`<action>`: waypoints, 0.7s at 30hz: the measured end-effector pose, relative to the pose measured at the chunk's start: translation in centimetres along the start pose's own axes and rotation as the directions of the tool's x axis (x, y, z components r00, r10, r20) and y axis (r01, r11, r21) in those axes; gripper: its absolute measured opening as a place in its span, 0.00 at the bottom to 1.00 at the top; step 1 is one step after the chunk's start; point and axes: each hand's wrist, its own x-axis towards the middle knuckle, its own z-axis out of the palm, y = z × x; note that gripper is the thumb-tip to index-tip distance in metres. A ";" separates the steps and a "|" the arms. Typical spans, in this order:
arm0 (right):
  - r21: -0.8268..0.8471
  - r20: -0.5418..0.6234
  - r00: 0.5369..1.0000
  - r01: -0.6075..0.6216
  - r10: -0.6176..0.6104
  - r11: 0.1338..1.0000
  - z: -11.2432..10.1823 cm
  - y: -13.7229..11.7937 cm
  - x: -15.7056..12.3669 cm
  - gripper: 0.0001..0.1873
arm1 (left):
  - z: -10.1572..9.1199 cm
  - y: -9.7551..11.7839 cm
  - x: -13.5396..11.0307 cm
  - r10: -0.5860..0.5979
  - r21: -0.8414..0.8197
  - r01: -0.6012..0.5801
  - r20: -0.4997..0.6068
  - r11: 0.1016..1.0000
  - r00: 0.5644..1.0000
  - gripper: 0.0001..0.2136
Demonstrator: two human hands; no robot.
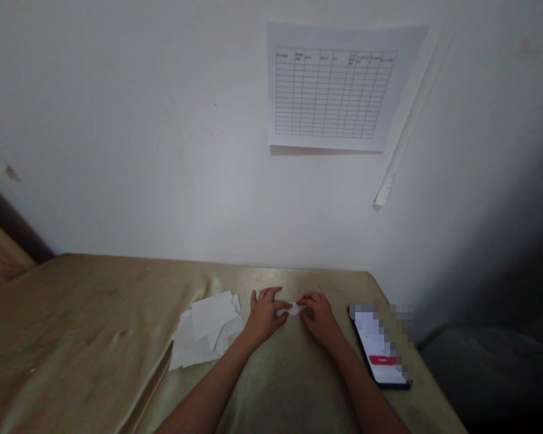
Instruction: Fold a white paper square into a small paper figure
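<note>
White scrap of paper [294, 310], small and apparently folded, sits between the person's two hands, just above or on the cloth-like tan covering of the table [289, 374]; from where I stand I can't tell whether it touches the surface. Its long axis runs side to side, from one hand to the other, roughly in line with the table's back edge, its right end perhaps a touch farther from the person. The narrow ends point at the hands, and the middle widens toward the person. The left hand [265, 314] has thumb and forefinger pinched on the left end, its other fingers spread; the right hand [320, 313] pinches the right end, fingers curled. Near the left hand lies a loose pile of white paper pieces [212, 319], some torn along the edge. Well to the right of the right hand, a phone [365, 337] lies screen up, slanting.
</note>
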 end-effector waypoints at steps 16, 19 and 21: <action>-0.125 0.044 0.999 -0.006 0.011 0.992 0.3 -0.3 -0.1 0.14 | -0.4 -0.1 0.3 -0.058 -0.021 0.059 0.028 0.998 0.998 0.09; -0.130 0.043 0.999 -0.009 0.015 0.991 0.3 -0.4 0.0 0.13 | -0.4 0.0 0.3 -0.056 -0.020 0.057 0.019 0.998 0.998 0.08; -0.131 0.047 0.999 0.000 0.006 0.991 0.3 -0.5 0.0 0.12 | -0.3 0.0 0.2 -0.052 -0.022 0.052 0.008 0.998 0.999 0.07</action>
